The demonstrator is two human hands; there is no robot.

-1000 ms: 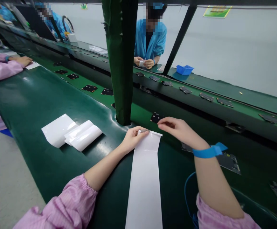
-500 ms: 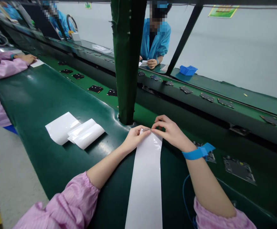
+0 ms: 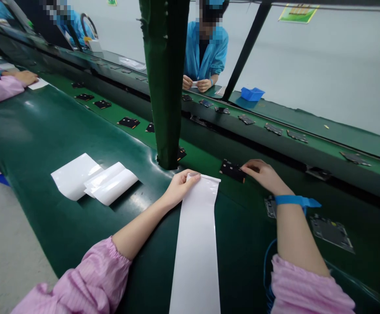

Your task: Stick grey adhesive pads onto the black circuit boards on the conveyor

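A long white glossy paper strip runs from the bottom edge up the middle of the bench. Its far end is pinched between the thumb and fingers of my left hand, at the left corner. To the right, my right hand reaches over the green belt with thumb and fingertips together. They touch the right edge of a black circuit board, which lies on the belt. Whatever may be between those fingertips is too small to make out. A blue wrist strap circles my right wrist, its cord hanging down.
White glossy sheets lie on the green bench at left. A green-wrapped post stands just beyond my left hand. More boards rest along the belt. Bare boards lie at right. Co-workers sit left and opposite, near a blue bin.
My right hand has left the strip's end and moved right to the black circuit board. My left hand stays on the strip. The view has shifted slightly.
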